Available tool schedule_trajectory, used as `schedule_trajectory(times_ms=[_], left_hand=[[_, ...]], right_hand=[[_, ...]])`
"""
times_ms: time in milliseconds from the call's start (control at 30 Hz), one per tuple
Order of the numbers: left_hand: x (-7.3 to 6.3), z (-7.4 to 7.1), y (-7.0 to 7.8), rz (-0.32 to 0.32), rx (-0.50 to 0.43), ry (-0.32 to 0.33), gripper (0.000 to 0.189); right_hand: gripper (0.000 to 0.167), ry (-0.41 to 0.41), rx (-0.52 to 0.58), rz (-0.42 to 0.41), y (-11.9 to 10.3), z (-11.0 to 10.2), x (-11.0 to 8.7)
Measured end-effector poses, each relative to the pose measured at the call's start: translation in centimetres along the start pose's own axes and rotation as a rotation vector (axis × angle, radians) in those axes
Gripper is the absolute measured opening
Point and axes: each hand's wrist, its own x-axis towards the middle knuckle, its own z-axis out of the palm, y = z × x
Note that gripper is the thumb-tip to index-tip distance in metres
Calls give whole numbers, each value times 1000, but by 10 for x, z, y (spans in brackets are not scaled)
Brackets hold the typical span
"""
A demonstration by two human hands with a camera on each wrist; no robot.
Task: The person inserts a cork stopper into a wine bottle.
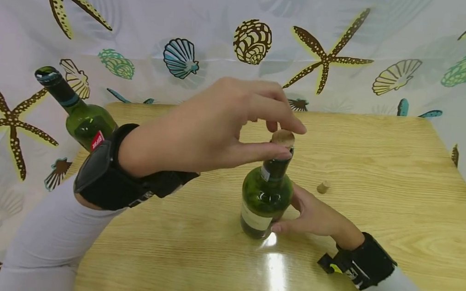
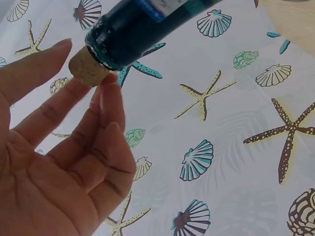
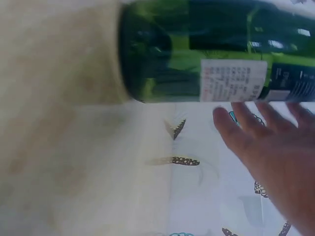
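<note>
A green wine bottle (image 1: 267, 197) stands upright on the table, a cork (image 1: 283, 138) sticking out of its mouth. Around that cork is my left hand (image 1: 218, 125), thumb in front and index finger arched over behind. The left wrist view shows a gap between the thumb and the cork (image 2: 88, 69), with the other fingers loosely bent beside it. Low on the bottle's right side, my right hand (image 1: 314, 215) holds the glass, thumb at the front and fingers partly hidden behind. In the right wrist view its fingers (image 3: 261, 123) meet the bottle near a printed label (image 3: 234, 80).
A second loose cork (image 1: 322, 186) lies on the wooden table (image 1: 400, 178) right of the bottle. Another green bottle (image 1: 89, 121) stands at the far left, partly hidden by my left wrist. A cloth with shells and starfish (image 1: 215, 19) hangs behind the table.
</note>
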Motion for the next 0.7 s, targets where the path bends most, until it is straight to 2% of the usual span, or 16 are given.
schedule_trajectory(times_ms=[133, 200, 267, 333, 467, 567, 700], left_hand=[[-1, 0, 2, -56, 22, -26, 17], [-2, 0, 3, -79, 29, -25, 16], [-3, 0, 4, -94, 38, -17, 17], [-4, -1, 4, -108, 43, -9, 17], [-4, -1, 6, -137, 55, 7, 17], [-5, 0, 8, -174, 65, 17, 17], [-5, 1, 9, -220, 78, 18, 18]], right_hand=[[61, -124, 26, -58, 2, -5, 11], [57, -140, 33, -57, 3, -5, 14], [54, -124, 26, -35, 3, -2, 14], [52, -82, 4, 3, 3, 2, 12], [57, 53, -69, 59, 0, 15, 8], [64, 184, -119, 101, -5, 28, 8], [70, 352, -210, 101, -10, 49, 11]])
